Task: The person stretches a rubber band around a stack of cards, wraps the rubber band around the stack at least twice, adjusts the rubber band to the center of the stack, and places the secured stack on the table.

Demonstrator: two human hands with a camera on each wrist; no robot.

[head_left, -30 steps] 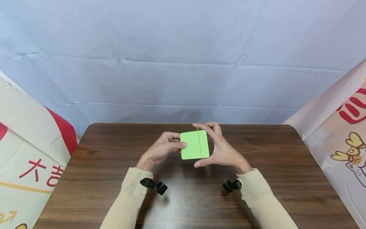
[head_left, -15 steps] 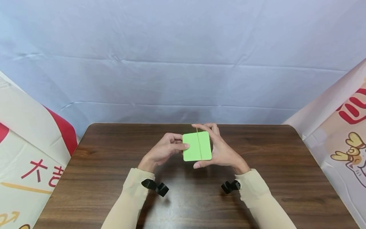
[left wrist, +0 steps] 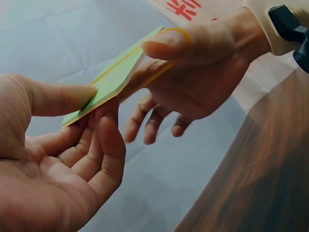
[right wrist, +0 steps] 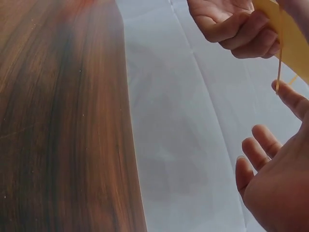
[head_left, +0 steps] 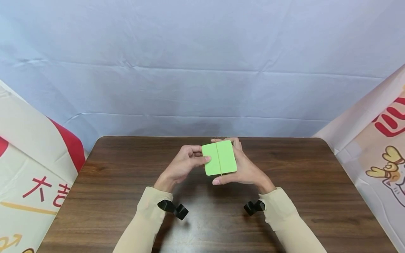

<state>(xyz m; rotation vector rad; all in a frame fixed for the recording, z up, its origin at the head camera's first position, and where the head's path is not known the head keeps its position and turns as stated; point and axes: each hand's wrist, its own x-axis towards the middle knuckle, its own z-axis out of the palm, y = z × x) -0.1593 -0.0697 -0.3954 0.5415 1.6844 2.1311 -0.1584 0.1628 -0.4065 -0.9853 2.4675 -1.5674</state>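
The left edge of a card stack (head_left: 227,158) is pinched by the left hand (head_left: 183,163), with the thumb laid on the green face and the fingers bent beneath. The stack is held above the table (head_left: 205,225), between the two hands. Over the last second it has been shifted rightward and tipped slightly, so that the rubber band (head_left: 219,158), which crossed the right part of the face, is now seen near its middle. The stack therefore seems to have been fed further through the loop, with the band not yet released. By the right hand (head_left: 248,172) no cards are gripped; it is spread open, and the band is kept stretched on its thumb and index finger.

In the left wrist view, the layered edges of the stack and the band's turn around the right thumb are shown, both hard to make out from the head. In the right wrist view, a yellow underside and the band hooked at the index fingertip are revealed.
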